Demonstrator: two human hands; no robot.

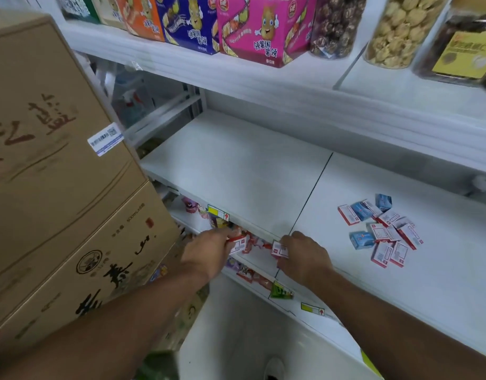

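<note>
- The white floor (231,325) is nearest, down low; the tip of a shoe (274,368) shows on it.
- Two big brown cardboard boxes (58,160) stand stacked on the left, close by.
- The left hand (206,250) pinches a small red and white box (237,244) with curled fingers, at the front edge of the white shelf (236,165).
- The right hand (305,255) is just beside it and pinches a second small box (280,249) the same way; the two boxes are near but apart.
- Both boxes show a white printed face up; fingers hide too much to tell which way their long sides run.
- Under that edge, a lower shelf holds red snack packs (247,272).
- Farther right on the white shelf lies a loose pile of small boxes (381,231), some red and white, some blue; they lie flat and point every which way.
- Farthest up, a top shelf (181,64) carries a pink snack box (263,31), a blue snack box (189,23) and clear jars (401,28) full of snacks.
</note>
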